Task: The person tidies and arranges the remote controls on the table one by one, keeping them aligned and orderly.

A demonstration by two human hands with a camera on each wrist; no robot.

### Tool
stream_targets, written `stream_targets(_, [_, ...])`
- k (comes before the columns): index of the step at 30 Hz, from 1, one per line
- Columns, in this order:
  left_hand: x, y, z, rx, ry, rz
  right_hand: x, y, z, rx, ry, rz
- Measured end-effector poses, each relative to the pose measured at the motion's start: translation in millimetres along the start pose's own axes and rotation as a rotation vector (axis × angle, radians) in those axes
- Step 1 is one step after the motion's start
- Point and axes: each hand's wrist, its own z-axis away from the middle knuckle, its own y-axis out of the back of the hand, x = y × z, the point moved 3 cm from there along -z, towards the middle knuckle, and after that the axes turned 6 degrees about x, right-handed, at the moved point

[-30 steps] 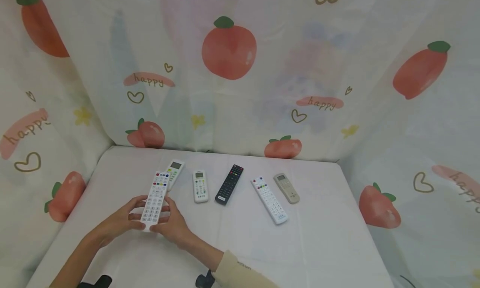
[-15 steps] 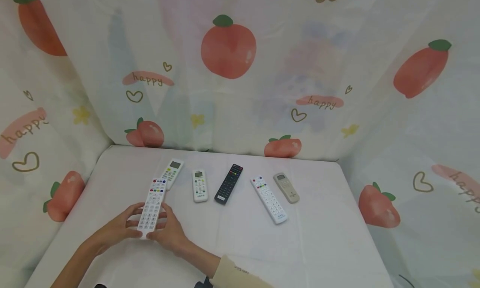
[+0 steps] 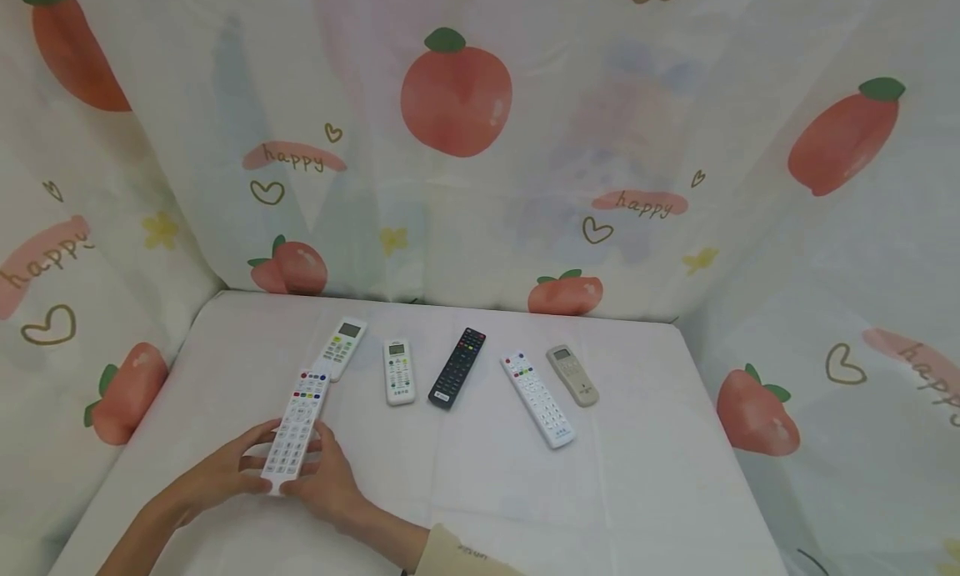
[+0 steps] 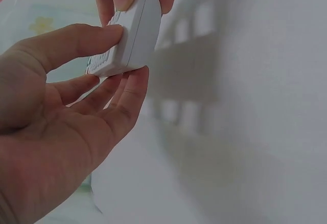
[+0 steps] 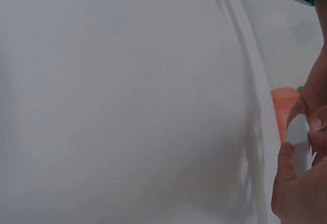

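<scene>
Both hands hold one white remote control (image 3: 295,430), its button face up and colored buttons at the far end. My left hand (image 3: 213,476) grips its left edge near the bottom, thumb on the near end. On the opposite edge, my right hand (image 3: 330,480) pinches it the same way. In the left wrist view the remote (image 4: 138,32) sits between thumb and fingers, and its shadow falls on the white cloth apart from it. The right wrist view shows only the remote's end (image 5: 298,137), at the right border. Its far end overlaps another white remote (image 3: 342,347) in the head view.
Across the table (image 3: 660,476) lie a small white remote (image 3: 399,372), a black remote (image 3: 457,368), a long white remote (image 3: 537,399) and a beige remote (image 3: 573,375). A fruit-printed curtain (image 3: 465,226) encloses the table's back and sides.
Both hands have drawn the white remote toward me and slightly left. More of the remote behind it shows now. The remotes lying on the table stay put.
</scene>
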Motion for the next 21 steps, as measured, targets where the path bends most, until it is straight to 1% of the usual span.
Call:
stream_targets(4, [-7.2,-0.8,2.1,0.002,0.017,-0.005,4,-4,3,0.004,0.009,0.028])
stream_targets(7, [-12.8,-1.3,3.1,0.006,0.037,-0.017,7,-8,6,-0.005,-0.001,0.061])
stream_targets(10, [-17.2,-2.7,3.0,0.027,0.085,-0.039,10,-11,8,-0.003,-0.022,0.092])
stream_targets(15, [-23.7,-5.9,1.5,0.056,0.143,-0.083,17,-14,9,0.001,-0.076,0.101])
stream_targets(21, [-28.5,-8.7,-0.5,0.049,0.163,-0.109,20,-16,10,0.020,-0.083,0.099])
